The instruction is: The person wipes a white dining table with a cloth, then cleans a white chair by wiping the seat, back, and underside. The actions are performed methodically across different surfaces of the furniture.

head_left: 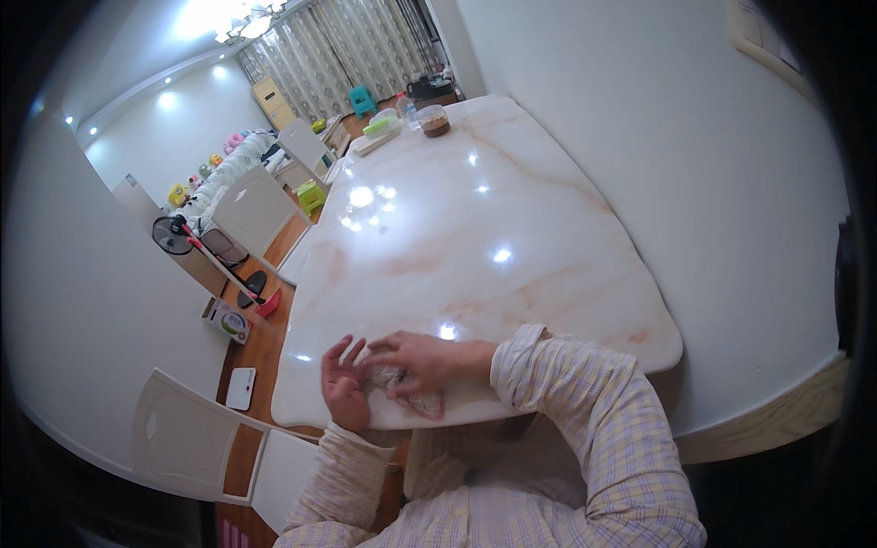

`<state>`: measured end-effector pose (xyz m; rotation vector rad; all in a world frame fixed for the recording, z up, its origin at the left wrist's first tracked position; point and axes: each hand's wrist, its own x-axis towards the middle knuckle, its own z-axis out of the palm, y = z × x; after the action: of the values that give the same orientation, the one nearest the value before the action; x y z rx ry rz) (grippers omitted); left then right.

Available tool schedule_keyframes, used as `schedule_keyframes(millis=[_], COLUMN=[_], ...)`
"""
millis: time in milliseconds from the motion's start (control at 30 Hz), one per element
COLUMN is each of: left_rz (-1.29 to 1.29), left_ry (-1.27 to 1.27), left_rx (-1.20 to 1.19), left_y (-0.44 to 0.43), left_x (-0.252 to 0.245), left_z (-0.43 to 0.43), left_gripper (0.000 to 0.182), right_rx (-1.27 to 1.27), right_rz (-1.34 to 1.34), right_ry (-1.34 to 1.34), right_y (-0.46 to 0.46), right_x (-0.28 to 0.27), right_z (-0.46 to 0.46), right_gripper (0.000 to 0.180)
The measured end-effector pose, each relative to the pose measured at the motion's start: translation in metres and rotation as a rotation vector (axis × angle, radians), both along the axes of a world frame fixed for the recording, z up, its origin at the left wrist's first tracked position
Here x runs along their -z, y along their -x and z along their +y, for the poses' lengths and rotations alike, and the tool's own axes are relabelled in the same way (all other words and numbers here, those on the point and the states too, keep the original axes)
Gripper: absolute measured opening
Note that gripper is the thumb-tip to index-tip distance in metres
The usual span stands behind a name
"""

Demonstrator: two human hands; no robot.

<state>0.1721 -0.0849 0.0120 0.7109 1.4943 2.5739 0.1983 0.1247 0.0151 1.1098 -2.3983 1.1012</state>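
A crumpled whitish cloth with a reddish edge [426,405] lies near the front edge of the marble-look table [548,226]. My right hand [428,359] is over it, palm down with fingers spread, touching or just above it; blur and the hand itself hide the contact. At the cloth's left side, my left hand [344,383] is raised on its edge, palm turned towards the cloth, fingers apart and slightly curled. Part of the cloth is hidden beneath the right hand.
At the table's far end stand a clear tub with brown contents [434,122], a plastic bottle [407,113] and a green-and-white container [381,125]. White chairs [257,205] line the left side. A wall [692,205] borders the right. A fan [175,235] stands left.
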Motion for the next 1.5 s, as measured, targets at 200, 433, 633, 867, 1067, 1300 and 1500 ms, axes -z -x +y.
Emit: schedule_keyframes(millis=[200, 433, 633, 867, 1067, 1300, 1500], left_rz=[-0.032, 0.333, 0.397, 0.376, 0.366, 0.376, 0.446], left_ry=[0.52, 1.116, 1.294, 1.105, 1.101, 1.16, 1.157], left_rx=[-0.458, -0.638, -0.708, -0.649, -0.599, -0.538, -0.521], left_y=[0.098, 0.164, 0.181, 0.186, 0.181, 0.171, 0.162], left_x=[0.011, 0.029, 0.021, 0.028, 0.029, 0.026, 0.022], left_z=[-0.061, -0.057, -0.031, -0.051, -0.054, -0.05, -0.045], left_gripper=[0.017, 0.011, 0.017, 0.015, 0.015, 0.014, 0.014], right_rx=[0.0, -0.017, 0.23, 0.46, 0.806, 1.251, 1.443], right_rz=[0.073, 0.042, 0.359, 0.202, 0.194, 0.34, 0.301], right_ry=[-0.251, -0.383, -0.522, -0.489, -0.437, -0.462, -0.341], right_y=[-0.012, -0.029, -0.05, -0.096, -0.174, -0.262, -0.282], right_x=[0.001, 0.003, 0.023, 0.014, 0.011, 0.027, 0.037], right_z=[-0.014, -0.048, -0.103, -0.08, 0.006, 0.137, 0.17], right_gripper=[0.044, 0.049, 0.054, 0.052, 0.037, 0.032, 0.03])
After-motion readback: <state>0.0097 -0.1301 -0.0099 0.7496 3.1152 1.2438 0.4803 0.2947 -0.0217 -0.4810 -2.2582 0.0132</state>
